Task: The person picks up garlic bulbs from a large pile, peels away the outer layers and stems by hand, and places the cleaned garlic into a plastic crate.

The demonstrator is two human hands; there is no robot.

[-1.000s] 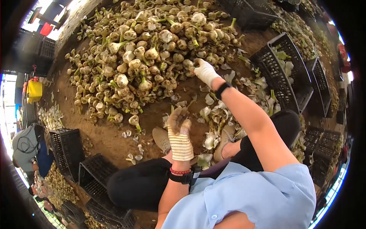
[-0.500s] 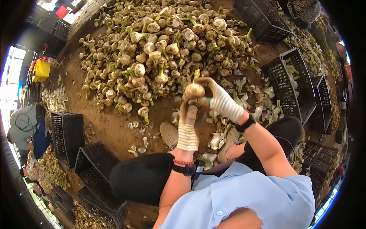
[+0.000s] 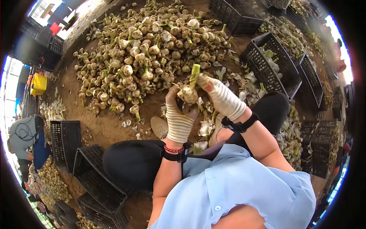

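Note:
A garlic bulb (image 3: 187, 94) with a thick cut green stem pointing up is held in front of me, above the near edge of the pile. My left hand (image 3: 178, 118), in a striped knit glove, cups the bulb from the left and below, its thumb somewhat apart. My right hand (image 3: 225, 98), gloved too, is beside the stem on the right, fingers curled in. A small reddish patch shows at its fingers; what they grip is hidden. The large garlic pile (image 3: 152, 49) spreads over the dirt floor just beyond both hands.
Black plastic crates stand at right (image 3: 272, 65), farther back (image 3: 236, 19) and at left (image 3: 66, 141). Loose garlic skins (image 3: 207, 128) lie around my shoes. A person in grey (image 3: 24, 133) bends at far left, near a yellow container (image 3: 38, 84).
The bulb has turned from lying over my left fingers to stem-up with its side showing. My right hand has shifted to the stem, and my left thumb has moved away. The view has tilted slightly.

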